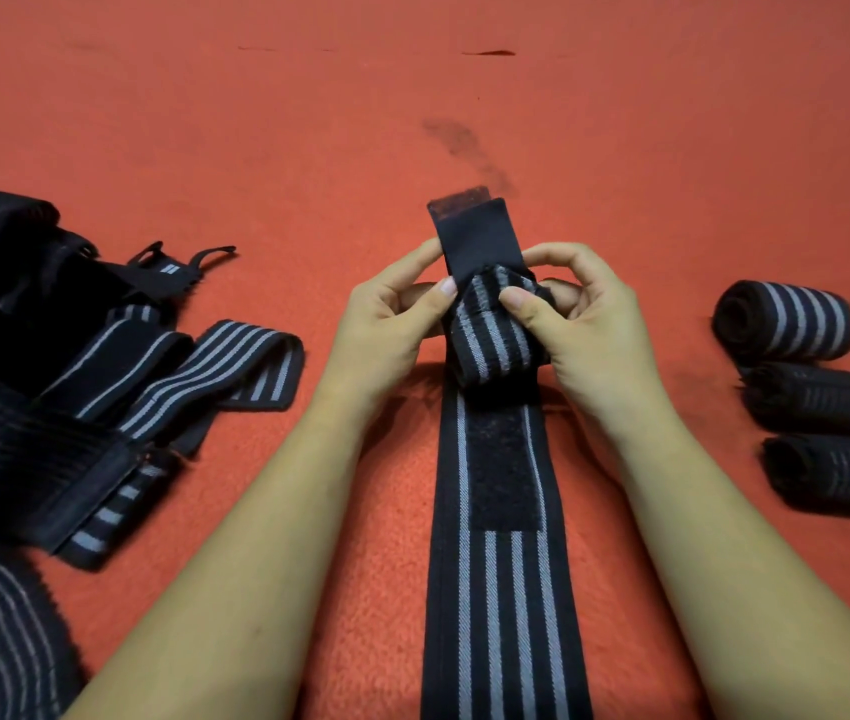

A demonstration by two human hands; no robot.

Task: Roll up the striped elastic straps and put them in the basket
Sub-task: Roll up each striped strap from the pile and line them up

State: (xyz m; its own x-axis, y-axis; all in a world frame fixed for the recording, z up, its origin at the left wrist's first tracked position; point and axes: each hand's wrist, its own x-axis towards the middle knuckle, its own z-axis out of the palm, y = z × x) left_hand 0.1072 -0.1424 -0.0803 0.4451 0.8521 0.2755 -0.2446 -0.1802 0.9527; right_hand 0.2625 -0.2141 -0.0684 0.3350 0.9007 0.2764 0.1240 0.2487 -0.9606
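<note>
Striped strap [506, 605] runs up from 6 o'clock; left hand [392, 324] at roll's 9, right hand [589, 324] at 3, both pinching it.

Dark grey-striped elastic strap [503, 589], far end partly rolled, flat on red surface; three finished rolls [807, 392] right.

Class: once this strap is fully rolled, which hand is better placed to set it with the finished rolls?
Probably the right hand. Both hands grip the strap, but the three finished rolls lie on its side; the left hand has only the unrolled pile beside it.
</note>
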